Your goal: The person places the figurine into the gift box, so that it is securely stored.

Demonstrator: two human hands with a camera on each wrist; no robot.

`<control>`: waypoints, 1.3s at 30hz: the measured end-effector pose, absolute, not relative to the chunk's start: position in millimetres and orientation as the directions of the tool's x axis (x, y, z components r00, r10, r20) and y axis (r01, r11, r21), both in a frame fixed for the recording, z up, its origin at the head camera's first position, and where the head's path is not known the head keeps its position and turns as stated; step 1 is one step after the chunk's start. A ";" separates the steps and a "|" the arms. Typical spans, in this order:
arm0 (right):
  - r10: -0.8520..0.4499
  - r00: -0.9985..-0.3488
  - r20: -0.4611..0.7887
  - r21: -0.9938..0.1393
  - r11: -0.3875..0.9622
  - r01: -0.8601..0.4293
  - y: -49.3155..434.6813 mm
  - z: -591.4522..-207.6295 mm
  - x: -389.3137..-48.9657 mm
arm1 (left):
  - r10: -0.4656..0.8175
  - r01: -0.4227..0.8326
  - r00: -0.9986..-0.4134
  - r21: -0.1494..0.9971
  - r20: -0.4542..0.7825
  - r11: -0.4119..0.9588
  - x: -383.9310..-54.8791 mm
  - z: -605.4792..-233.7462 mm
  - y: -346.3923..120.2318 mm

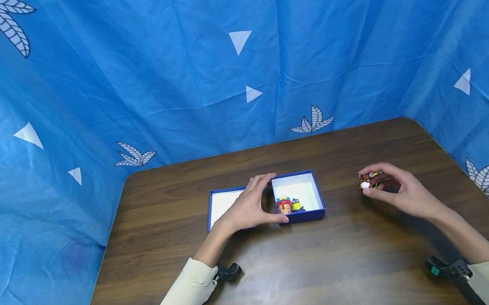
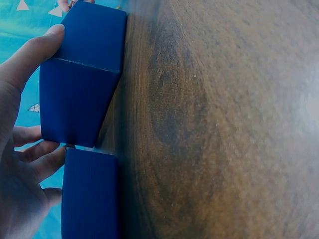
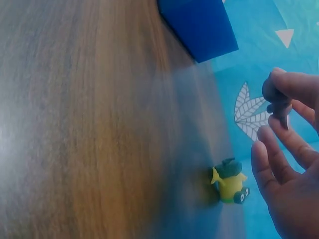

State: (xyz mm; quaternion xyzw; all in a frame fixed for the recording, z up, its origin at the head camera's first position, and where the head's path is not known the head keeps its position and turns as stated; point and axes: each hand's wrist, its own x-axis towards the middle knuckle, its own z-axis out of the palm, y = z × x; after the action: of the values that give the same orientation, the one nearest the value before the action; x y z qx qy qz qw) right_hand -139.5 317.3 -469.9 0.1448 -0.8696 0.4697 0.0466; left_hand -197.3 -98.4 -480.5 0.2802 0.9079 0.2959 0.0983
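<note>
My left hand (image 1: 245, 209) holds the near left corner of a small blue box (image 1: 301, 216), thumb on the front wall and fingers at the left side. Inside the white-lined box sit a red-and-tan figurine (image 1: 284, 206) and a yellow figurine (image 1: 296, 204). My right hand (image 1: 402, 190), over to the right of the box, pinches a small dark figurine (image 3: 275, 97) between thumb and fingertips, raised above the table. Below that hand, a yellow-and-green figurine (image 3: 230, 185) rests on the table.
A shallow blue-rimmed lid (image 1: 224, 206), white inside, lies left of the box, partly behind my left hand. The brown wooden table (image 1: 334, 259) is bordered at the back and sides by blue printed cloth (image 1: 195, 65).
</note>
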 end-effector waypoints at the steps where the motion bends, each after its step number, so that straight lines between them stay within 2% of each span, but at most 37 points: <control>1: -0.205 -0.954 0.218 -0.809 0.509 -0.294 316.5 -469.5 -139.6 | 0.568 0.451 -0.823 0.593 -0.012 0.667 -197.4 -480.6 -98.2; 26: -0.221 -0.955 0.200 -0.797 0.530 -0.289 304.8 -460.3 -141.7 | 0.563 0.447 -0.826 0.591 -0.016 0.672 -197.5 -479.9 -97.5; 39: -0.245 -0.946 0.212 -0.748 0.582 -0.318 295.5 -458.6 -148.8 | 0.566 0.455 -0.824 0.589 -0.006 0.668 -197.1 -480.2 -97.9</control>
State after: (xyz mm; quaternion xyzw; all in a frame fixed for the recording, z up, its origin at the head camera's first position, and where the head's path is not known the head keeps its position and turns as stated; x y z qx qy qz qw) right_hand -148.8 295.5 -458.6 0.1583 -0.8885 0.4287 0.0427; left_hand -197.1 -97.9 -480.2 0.2811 0.9083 0.2951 0.0948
